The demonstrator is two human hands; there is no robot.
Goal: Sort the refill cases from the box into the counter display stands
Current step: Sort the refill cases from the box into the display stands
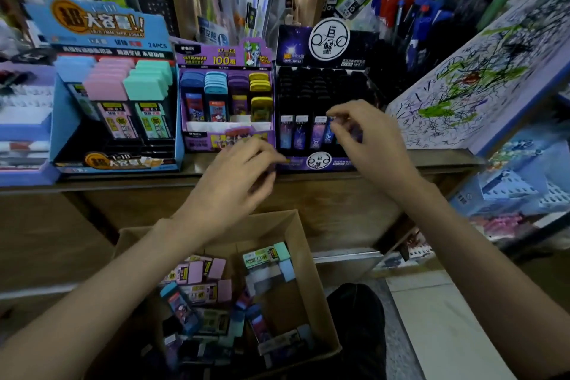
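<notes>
Toppling looms as my right fingers [345, 111] pinch a small blue refill case [332, 136] into the black cardboard display stand [339, 162], its near row packed; left fingers [263, 153] curled, hold unclear.

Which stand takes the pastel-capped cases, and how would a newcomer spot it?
On the wooden counter behind the cardboard box, three display stands sit in a row. Take the leftmost, the blue stand with "24PCS" on its header. Unlike the purple stand and the dark starry stand beside it, it holds wide cases with flat blue, pink and mint caps.
</notes>
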